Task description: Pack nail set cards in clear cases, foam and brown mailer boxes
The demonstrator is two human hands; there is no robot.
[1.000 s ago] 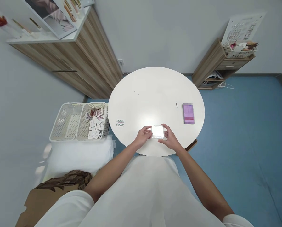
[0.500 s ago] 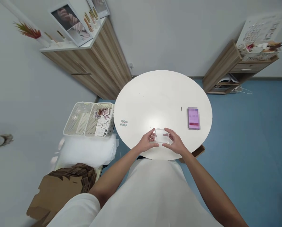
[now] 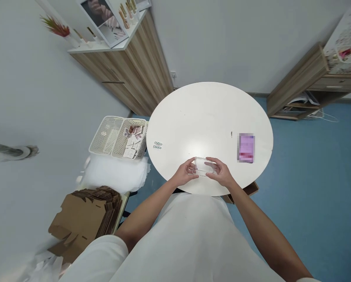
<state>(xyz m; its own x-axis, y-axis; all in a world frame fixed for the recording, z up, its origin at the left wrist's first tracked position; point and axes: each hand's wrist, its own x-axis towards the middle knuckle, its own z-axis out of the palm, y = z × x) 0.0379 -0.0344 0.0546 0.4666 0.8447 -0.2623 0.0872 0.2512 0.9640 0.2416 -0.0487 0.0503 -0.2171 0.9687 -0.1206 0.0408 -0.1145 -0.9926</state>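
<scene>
A small clear plastic box [image 3: 203, 166] is held between my two hands over the near edge of the white oval table [image 3: 210, 113]. My left hand [image 3: 186, 172] grips its left side, thumb at the near edge and fingers behind. On the box's right side my right hand [image 3: 221, 172] does the same, and its fingertips show through the clear plastic. What is inside the box, if anything, I cannot make out. To the left on the table lies a little set of small pale blue-grey pieces [image 3: 157, 145]. A purple item [image 3: 246, 148], blurred out, rests at the right.
Two white baskets [image 3: 107, 135] stand left of the table, the right one holding small cards [image 3: 132, 143]. Nearer me are white sheets [image 3: 116, 172] and folded brown cardboard boxes [image 3: 78, 219]. A wooden cabinet [image 3: 146, 66] and a shelf unit [image 3: 301, 84] stand behind.
The view has swung a little, so the table and baskets sit further right in it. Both hands still hold the clear box, which now looks slightly tilted.
</scene>
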